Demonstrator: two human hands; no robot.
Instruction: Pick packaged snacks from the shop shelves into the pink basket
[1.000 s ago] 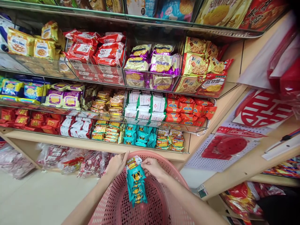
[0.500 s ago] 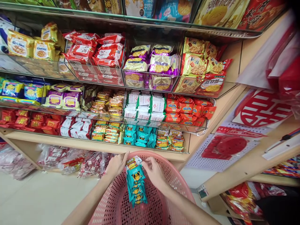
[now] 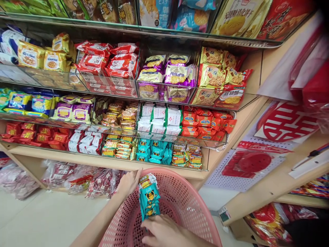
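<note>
My left hand (image 3: 130, 183) is closed over the far left rim of a pink plastic basket (image 3: 203, 202) with holes in its walls. Inside, a row of teal snack packets (image 3: 150, 197) slants down the basket wall, and small white-and-yellow packets (image 3: 147, 180) lie at its upper end, close to my left fingers. My right hand (image 3: 167, 230) reaches into the basket, its fingers bent around the lower end of the teal row. The hand covers the bottom packets, so their contact with the fingertips is partly hidden.
Shelves ahead hold packaged snacks, among them more teal packets (image 3: 155, 151), yellow packets (image 3: 180, 157) and orange packets (image 3: 203, 120). Bagged goods (image 3: 105, 181) lie beneath the lowest shelf. A wooden side panel (image 3: 231, 130) and a pegboard with red decorations (image 3: 246, 163) stand to the right.
My right hand has moved from the upper end of the packet row down to its lower end. My left hand stays at the rim. The view has shifted slightly.
</note>
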